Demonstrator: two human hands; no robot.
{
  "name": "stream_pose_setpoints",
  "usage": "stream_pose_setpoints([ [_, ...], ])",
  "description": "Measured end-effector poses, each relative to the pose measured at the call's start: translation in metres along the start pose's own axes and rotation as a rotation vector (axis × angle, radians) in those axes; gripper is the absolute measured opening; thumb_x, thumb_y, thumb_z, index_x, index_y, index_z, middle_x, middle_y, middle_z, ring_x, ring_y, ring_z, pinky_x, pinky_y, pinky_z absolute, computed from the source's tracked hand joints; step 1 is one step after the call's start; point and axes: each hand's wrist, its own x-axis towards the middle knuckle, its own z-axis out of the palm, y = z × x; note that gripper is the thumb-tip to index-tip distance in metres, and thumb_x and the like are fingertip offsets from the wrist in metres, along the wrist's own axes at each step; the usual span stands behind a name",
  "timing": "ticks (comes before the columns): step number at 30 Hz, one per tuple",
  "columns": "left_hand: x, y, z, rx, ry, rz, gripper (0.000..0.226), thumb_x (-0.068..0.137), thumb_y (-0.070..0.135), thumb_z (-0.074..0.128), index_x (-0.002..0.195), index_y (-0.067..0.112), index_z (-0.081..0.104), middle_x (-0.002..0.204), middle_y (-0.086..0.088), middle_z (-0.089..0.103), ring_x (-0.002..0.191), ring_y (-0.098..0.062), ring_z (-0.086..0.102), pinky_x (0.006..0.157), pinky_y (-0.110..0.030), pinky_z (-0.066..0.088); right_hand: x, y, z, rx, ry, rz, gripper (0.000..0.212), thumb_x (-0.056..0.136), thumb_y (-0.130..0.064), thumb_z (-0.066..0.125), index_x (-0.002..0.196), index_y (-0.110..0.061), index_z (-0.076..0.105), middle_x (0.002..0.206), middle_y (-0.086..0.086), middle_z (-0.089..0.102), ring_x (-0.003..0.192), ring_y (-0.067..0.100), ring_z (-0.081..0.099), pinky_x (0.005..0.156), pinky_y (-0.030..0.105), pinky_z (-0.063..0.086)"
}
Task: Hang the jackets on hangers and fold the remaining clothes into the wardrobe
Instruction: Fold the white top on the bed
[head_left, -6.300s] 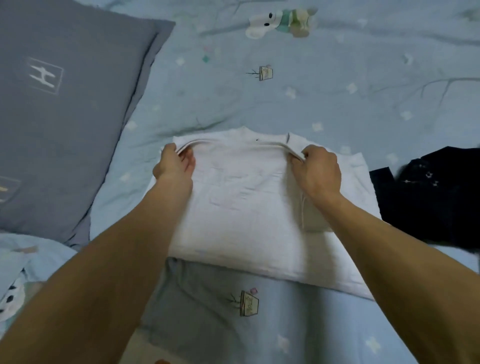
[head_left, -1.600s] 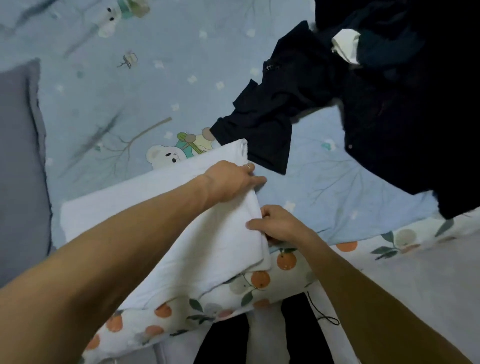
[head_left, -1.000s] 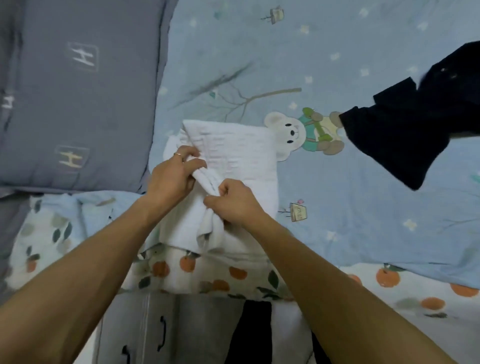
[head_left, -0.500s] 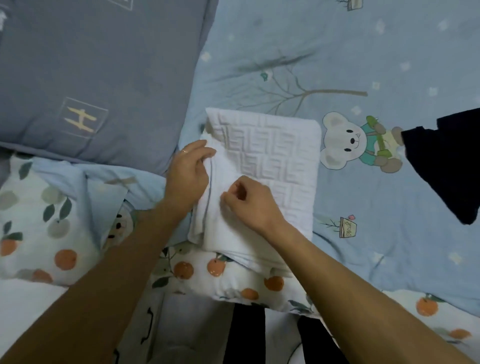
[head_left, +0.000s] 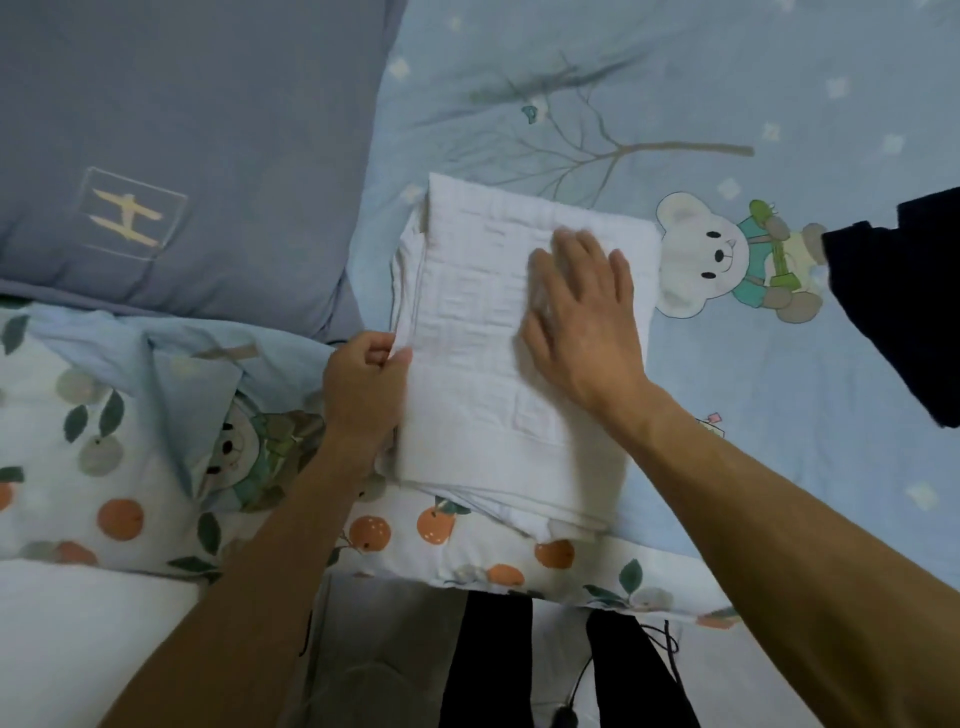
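Note:
A white textured garment (head_left: 467, 332) lies folded into a tall rectangle on the light blue bed sheet (head_left: 779, 389), near the bed's front edge. My right hand (head_left: 582, 306) lies flat on its upper right part, fingers straight and spread. My left hand (head_left: 363, 384) is at the garment's left edge, with thumb and fingers pinching the folded layers there. A dark garment (head_left: 904, 301) lies at the right edge of view, only partly in frame.
A grey pillow (head_left: 171, 156) with an H mark fills the upper left. A white cover with an orange-fruit print (head_left: 104, 467) runs along the bed's front edge. Below it are my dark trouser legs (head_left: 483, 665) and a thin black cable (head_left: 660, 639).
My right hand has opened from a curled pinch and moved up onto the top of the folded garment. My left hand has slid down along the left edge. The fold now lies flatter.

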Motion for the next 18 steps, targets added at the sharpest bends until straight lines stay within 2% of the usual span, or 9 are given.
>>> stream_pose_setpoints([
  [4, -0.006, 0.002, -0.001, 0.051, 0.028, -0.034, 0.008, 0.09, 0.01, 0.064, 0.096, 0.006, 0.067, 0.085, -0.001, 0.06, 0.081, -0.019, 0.054, 0.075, -0.026, 0.042, 0.0, -0.002, 0.01, -0.077, -0.2, -0.111, 0.065, 0.092, -0.043, 0.042, 0.148, -0.009, 0.041, 0.159, 0.017, 0.029, 0.149, 0.037, 0.017, 0.119, 0.052, 0.002],
  [6, -0.008, 0.005, 0.0, 0.106, 0.036, -0.025, 0.008, 0.091, 0.011, 0.063, 0.098, 0.009, 0.063, 0.089, -0.002, 0.061, 0.088, -0.024, 0.058, 0.077, -0.026, 0.041, 0.001, -0.004, 0.014, -0.102, -0.296, -0.098, 0.072, 0.094, -0.051, 0.031, 0.154, -0.013, 0.028, 0.164, 0.014, 0.015, 0.152, 0.035, 0.003, 0.12, 0.051, -0.006],
  [8, -0.012, 0.014, 0.003, 0.198, 0.061, 0.037, 0.026, 0.092, 0.009, 0.059, 0.118, 0.009, 0.058, 0.11, -0.008, 0.061, 0.106, -0.027, 0.057, 0.084, -0.026, 0.04, 0.003, -0.004, 0.021, -0.152, -0.364, -0.096, 0.075, 0.094, -0.054, 0.021, 0.157, -0.014, 0.016, 0.165, 0.014, 0.002, 0.151, 0.034, -0.008, 0.12, 0.051, -0.01],
  [9, -0.014, 0.02, 0.008, 0.268, 0.082, 0.135, 0.038, 0.091, 0.009, 0.056, 0.128, 0.011, 0.053, 0.125, -0.011, 0.057, 0.115, -0.028, 0.053, 0.09, -0.03, 0.042, 0.005, -0.004, 0.024, -0.17, -0.387, -0.099, 0.076, 0.093, -0.053, 0.018, 0.158, -0.013, 0.012, 0.165, 0.016, -0.002, 0.151, 0.035, -0.011, 0.12, 0.051, -0.011],
  [11, -0.015, 0.032, 0.023, 0.485, 0.083, 0.445, 0.053, 0.09, 0.017, 0.053, 0.142, 0.012, 0.045, 0.145, -0.017, 0.046, 0.131, -0.034, 0.044, 0.106, -0.043, 0.039, 0.011, -0.005, 0.026, -0.157, -0.41, -0.11, 0.078, 0.092, -0.052, 0.015, 0.158, -0.012, 0.009, 0.164, 0.018, -0.005, 0.151, 0.035, -0.013, 0.12, 0.05, -0.013],
  [13, -0.011, 0.032, 0.042, 0.685, -0.008, 0.664, 0.06, 0.096, 0.034, 0.044, 0.151, 0.014, 0.035, 0.158, -0.018, 0.029, 0.144, -0.036, 0.029, 0.115, -0.052, 0.024, 0.015, -0.003, 0.023, -0.121, -0.422, -0.156, 0.078, 0.09, -0.05, 0.012, 0.158, -0.012, 0.011, 0.164, 0.018, -0.001, 0.152, 0.033, -0.008, 0.119, 0.046, -0.012],
  [16, 0.007, 0.008, 0.06, 0.78, -0.061, 0.725, 0.061, 0.102, 0.046, 0.028, 0.155, 0.017, 0.028, 0.162, -0.013, 0.019, 0.149, -0.032, 0.018, 0.118, -0.055, 0.012, 0.009, 0.019, 0.019, -0.094, -0.271, -0.205, 0.068, 0.096, -0.045, 0.02, 0.155, -0.015, 0.027, 0.163, 0.015, 0.016, 0.152, 0.033, 0.008, 0.121, 0.045, -0.003],
  [18, 0.018, -0.008, 0.063, 0.8, -0.06, 0.736, 0.061, 0.102, 0.048, 0.026, 0.155, 0.019, 0.027, 0.163, -0.01, 0.018, 0.15, -0.029, 0.017, 0.119, -0.055, 0.012, -0.002, 0.031, 0.027, -0.144, -0.235, -0.186, 0.062, 0.1, -0.044, 0.025, 0.156, -0.017, 0.026, 0.164, 0.009, 0.015, 0.152, 0.032, 0.007, 0.123, 0.047, 0.0],
])
